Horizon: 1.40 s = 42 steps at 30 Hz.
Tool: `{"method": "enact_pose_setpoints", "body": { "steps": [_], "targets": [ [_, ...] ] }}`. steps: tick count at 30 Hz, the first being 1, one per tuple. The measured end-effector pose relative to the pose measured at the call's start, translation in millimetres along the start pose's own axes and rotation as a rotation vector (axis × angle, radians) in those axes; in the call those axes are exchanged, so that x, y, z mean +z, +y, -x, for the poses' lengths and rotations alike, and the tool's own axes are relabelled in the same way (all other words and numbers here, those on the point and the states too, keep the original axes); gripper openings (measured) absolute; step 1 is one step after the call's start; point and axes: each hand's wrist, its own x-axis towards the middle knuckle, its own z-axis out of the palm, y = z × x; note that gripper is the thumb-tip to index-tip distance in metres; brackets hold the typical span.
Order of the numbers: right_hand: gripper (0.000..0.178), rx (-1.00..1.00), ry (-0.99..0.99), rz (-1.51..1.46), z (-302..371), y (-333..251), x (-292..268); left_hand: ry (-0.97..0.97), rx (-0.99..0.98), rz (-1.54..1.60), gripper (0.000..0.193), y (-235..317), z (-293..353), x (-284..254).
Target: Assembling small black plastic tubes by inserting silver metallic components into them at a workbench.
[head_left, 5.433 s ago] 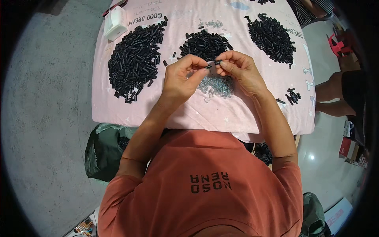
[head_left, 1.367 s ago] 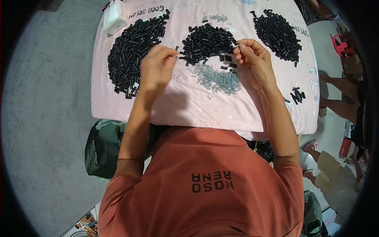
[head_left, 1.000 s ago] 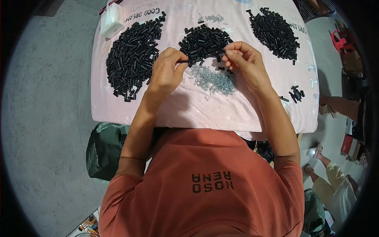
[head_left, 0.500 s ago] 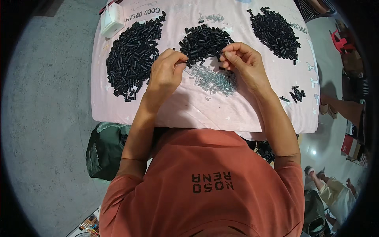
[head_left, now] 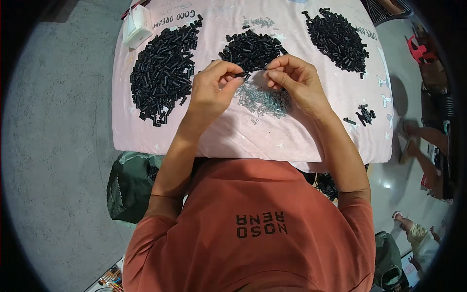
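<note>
My left hand (head_left: 214, 90) is closed in a pinch on a small black cylindrical piece (head_left: 240, 75) between thumb and forefinger. Facing it a short way off, my right hand (head_left: 297, 82) also pinches, its fingertips together; what they hold, if anything, is too small to make out. Just beyond both hands lies a middle heap of black cylindrical pieces (head_left: 253, 48). Below the fingertips spreads a pile of small shiny, see-through or silvery pieces (head_left: 262, 101), perhaps springs, partly covered by my right hand.
A large heap of black pieces (head_left: 163, 73) lies left, another heap (head_left: 338, 41) far right, and a few loose ones (head_left: 366, 115) near right. A white box (head_left: 137, 27) stands at the far-left corner of the pink cloth (head_left: 272, 138). Other people's legs (head_left: 423, 155) show at right.
My left hand has moved right, bringing the black piece into clearer view. My right hand has come slightly left, so the fingertips are closer together. People at the right have shifted.
</note>
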Motion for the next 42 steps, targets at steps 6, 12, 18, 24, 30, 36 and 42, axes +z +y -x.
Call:
{"method": "enact_pose_setpoints", "body": {
  "steps": [6, 12, 18, 24, 30, 36, 42],
  "targets": [
    [0.014, -0.018, -0.05, 0.001, 1.8, 7.8, 3.0, -0.004, -0.18, 0.501, 0.015, 5.4, 3.4, 20.3],
    [0.014, -0.098, -0.058, 0.14, 5.8, 6.6, 6.9, 0.002, -0.231, 0.664, 0.016, 11.0, 2.5, 27.5],
    [0.015, -0.16, -0.031, 0.223, 7.1, 9.9, 13.1, 0.078, -0.232, 0.775, 0.011, 11.1, 6.4, 39.5],
    [0.01, -0.112, -0.025, 0.057, 6.1, 14.4, 9.7, 0.079, -0.227, 0.623, 0.004, 9.3, 5.8, 30.7],
    [0.013, -0.079, 0.015, 0.042, 3.2, 5.5, 6.2, 0.105, -0.213, 0.143, 0.006, -10.4, 11.7, -12.8],
    [0.014, -0.071, 0.004, 0.022, 1.1, 7.3, 1.6, -0.008, 0.036, -0.215, 0.007, -19.0, 24.0, -15.8],
    [0.014, -0.045, -0.003, 0.019, 0.2, 8.2, 0.2, -0.022, 0.115, -0.295, 0.011, -22.0, 20.6, -12.0]
  ]
}}
